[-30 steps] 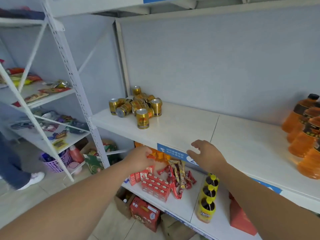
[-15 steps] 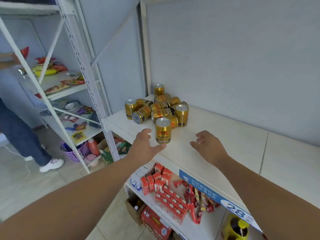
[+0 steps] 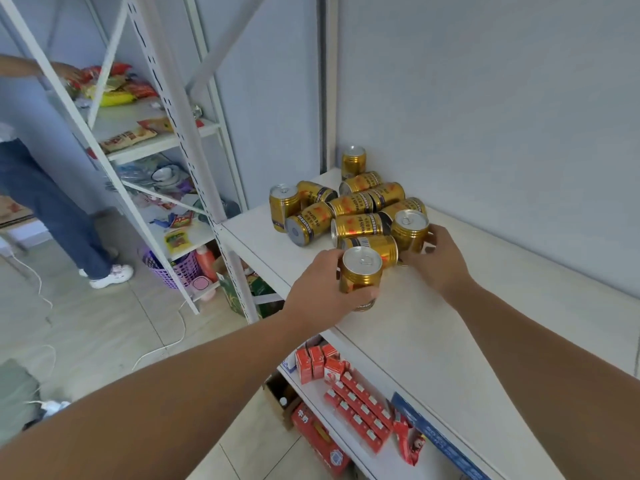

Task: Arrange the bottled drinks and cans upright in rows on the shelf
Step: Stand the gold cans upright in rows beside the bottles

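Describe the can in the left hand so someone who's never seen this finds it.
On the white shelf, a heap of gold cans sits at the left end by the wall corner. The front can stands upright nearest the shelf's front edge, gripped by the left hand. Most neighbours lie on their sides; the upright can just behind it is in the right hand.
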The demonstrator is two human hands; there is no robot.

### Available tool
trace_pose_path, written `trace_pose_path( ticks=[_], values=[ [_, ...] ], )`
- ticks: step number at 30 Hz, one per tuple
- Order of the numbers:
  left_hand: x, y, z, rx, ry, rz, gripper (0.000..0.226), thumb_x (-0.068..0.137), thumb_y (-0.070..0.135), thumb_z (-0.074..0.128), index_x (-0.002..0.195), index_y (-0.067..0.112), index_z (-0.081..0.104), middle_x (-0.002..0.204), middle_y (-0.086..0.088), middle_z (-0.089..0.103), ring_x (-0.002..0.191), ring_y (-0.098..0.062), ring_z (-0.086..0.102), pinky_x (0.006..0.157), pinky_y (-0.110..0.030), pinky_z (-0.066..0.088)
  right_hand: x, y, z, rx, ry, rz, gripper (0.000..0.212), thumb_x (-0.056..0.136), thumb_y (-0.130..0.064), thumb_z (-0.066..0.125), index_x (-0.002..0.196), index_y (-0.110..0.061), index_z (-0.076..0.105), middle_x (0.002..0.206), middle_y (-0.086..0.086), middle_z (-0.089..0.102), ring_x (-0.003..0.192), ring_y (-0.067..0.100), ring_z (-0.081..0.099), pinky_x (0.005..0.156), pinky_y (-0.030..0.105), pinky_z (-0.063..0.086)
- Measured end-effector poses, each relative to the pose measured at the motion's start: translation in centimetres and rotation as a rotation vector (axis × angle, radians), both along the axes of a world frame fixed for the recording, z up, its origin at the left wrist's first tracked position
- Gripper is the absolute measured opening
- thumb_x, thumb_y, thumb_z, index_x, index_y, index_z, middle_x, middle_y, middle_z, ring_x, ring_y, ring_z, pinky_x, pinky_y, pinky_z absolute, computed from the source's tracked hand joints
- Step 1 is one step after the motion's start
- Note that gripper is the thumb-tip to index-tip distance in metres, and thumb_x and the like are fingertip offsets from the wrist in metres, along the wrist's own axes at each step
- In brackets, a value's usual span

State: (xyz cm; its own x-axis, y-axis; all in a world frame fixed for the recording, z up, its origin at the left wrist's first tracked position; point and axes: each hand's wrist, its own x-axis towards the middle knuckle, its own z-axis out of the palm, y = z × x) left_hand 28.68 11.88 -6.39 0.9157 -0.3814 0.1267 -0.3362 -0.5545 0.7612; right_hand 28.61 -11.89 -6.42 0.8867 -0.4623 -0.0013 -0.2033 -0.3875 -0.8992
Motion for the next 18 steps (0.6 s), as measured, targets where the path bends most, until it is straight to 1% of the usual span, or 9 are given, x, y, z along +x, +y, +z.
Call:
trace_pose_path(
  ticks=[3,5,8,10,12,14,16,18],
  values=[
    [0.5,0.3,0.0,0.039,-0.011,-0.014,0.077,0.059,0.085,0.066,0.123,0.047,0.044,0.110,0.026,0.052,0.097,0.007,0.055,0.074,-0.017,0.041,0.5,0.5,-0.2,-0.029,-0.034,-0.014,0.083,0.073,-0.027,0.087,0.143,-0.020,0.045,0.125,-0.005,0.059,0.110,0.019,0.059,0.087,0.034,0.045],
    [0.9,0.4,0.1,0.075,-0.035,-0.026,0.079,0.060,0.085,0.064,0.124,0.043,0.046,0.112,0.023,0.054,0.096,0.002,0.056,0.075,-0.020,0.042,0.8,0.8,-0.1,-0.031,-0.039,-0.041,0.084,0.068,-0.026,0.090,0.140,-0.018,0.048,0.123,-0.003,0.061,0.105,0.020,0.061,0.085,0.036,0.048],
    [1.3,0.7,0.3,0.104,-0.082,-0.034,0.076,0.059,0.086,0.063,0.119,0.042,0.048,0.109,0.021,0.057,0.095,-0.003,0.058,0.078,-0.024,0.047,0.6,1.2,0.1,-0.036,-0.006,-0.115,0.086,0.060,-0.025,0.093,0.134,-0.013,0.050,0.119,0.006,0.061,0.101,0.023,0.063,0.079,0.037,0.053],
    [1.5,0.9,0.5,0.100,-0.119,-0.033,0.071,0.058,0.086,0.064,0.113,0.043,0.049,0.102,0.022,0.058,0.091,-0.002,0.059,0.077,-0.025,0.049,-0.2,1.5,0.2,-0.048,0.006,-0.185,0.082,0.060,-0.025,0.093,0.128,-0.013,0.048,0.115,0.007,0.059,0.097,0.023,0.062,0.075,0.036,0.053],
    [1.7,0.9,1.0,0.061,-0.179,-0.050,0.064,0.058,0.083,0.067,0.105,0.043,0.050,0.096,0.024,0.057,0.087,0.003,0.057,0.072,-0.022,0.047,-1.7,1.4,0.2,-0.046,0.001,-0.248,0.073,0.064,-0.022,0.090,0.120,-0.017,0.044,0.109,0.003,0.059,0.088,0.016,0.061,0.065,0.031,0.049],
    [1.8,0.3,1.9,0.003,-0.240,-0.089,0.061,0.059,0.081,0.068,0.102,0.042,0.052,0.093,0.025,0.056,0.087,0.007,0.055,0.069,-0.020,0.045,-3.7,1.1,0.3,-0.039,0.002,-0.311,0.068,0.068,-0.023,0.088,0.115,-0.021,0.040,0.100,-0.004,0.057,0.080,0.004,0.055,0.057,0.026,0.042],
    [1.7,-0.9,2.7,-0.043,-0.276,-0.153,0.062,0.060,0.080,0.069,0.103,0.038,0.053,0.093,0.022,0.056,0.085,0.000,0.056,0.070,-0.026,0.050,-6.1,0.5,0.7,-0.048,0.001,-0.373,0.065,0.069,-0.026,0.088,0.114,-0.022,0.040,0.095,-0.010,0.055,0.079,0.001,0.052,0.053,0.024,0.039],
    [1.3,-2.8,3.3,-0.058,-0.290,-0.221,0.067,0.061,0.081,0.068,0.106,0.034,0.054,0.096,0.019,0.057,0.087,-0.006,0.058,0.073,-0.034,0.055,-8.9,-0.4,1.2,-0.070,-0.008,-0.435,0.062,0.070,-0.028,0.087,0.112,-0.023,0.042,0.094,-0.012,0.057,0.079,0.002,0.055,0.053,0.024,0.039]
  ],
)
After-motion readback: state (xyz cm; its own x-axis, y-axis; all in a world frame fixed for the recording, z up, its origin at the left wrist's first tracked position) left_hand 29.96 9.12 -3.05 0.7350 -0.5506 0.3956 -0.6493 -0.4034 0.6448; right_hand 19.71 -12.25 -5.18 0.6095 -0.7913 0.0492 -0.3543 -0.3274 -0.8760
